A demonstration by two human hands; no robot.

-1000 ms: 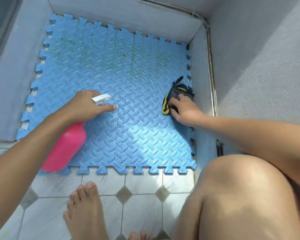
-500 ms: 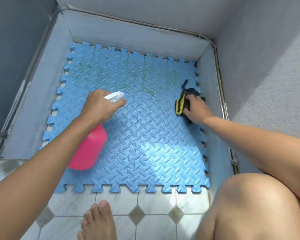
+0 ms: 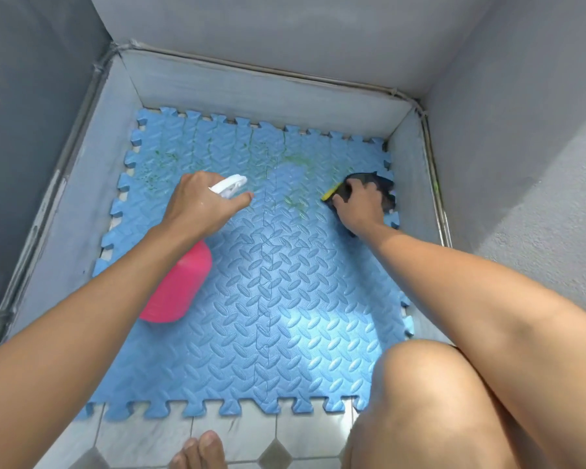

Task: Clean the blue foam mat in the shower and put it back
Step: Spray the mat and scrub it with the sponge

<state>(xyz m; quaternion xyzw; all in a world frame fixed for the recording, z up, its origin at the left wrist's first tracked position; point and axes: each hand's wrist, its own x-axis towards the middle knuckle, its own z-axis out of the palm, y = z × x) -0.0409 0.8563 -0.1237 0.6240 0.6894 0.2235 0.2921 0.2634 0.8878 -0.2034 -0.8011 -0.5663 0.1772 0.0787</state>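
The blue foam mat (image 3: 285, 299), made of interlocking tiles, lies flat on the shower floor, with green stains across its far half. My left hand (image 3: 200, 206) grips a pink spray bottle (image 3: 180, 286) by its white trigger head (image 3: 229, 186), nozzle pointing toward the stained area, index finger stretched forward. My right hand (image 3: 359, 206) holds a black and yellow cloth (image 3: 369, 184) against the mat near its far right edge. A wet patch shows between the two hands.
Low grey walls (image 3: 251, 86) enclose the mat on the left, far and right sides. White floor tiles with grey diamonds (image 3: 274, 448) lie in front of the mat. My bare foot (image 3: 200, 451) and right knee (image 3: 430, 401) are at the near edge.
Both hands have moved toward the far side of the mat. The right hand with the cloth shifted onto the stained part, and the spray bottle came forward with the left hand.
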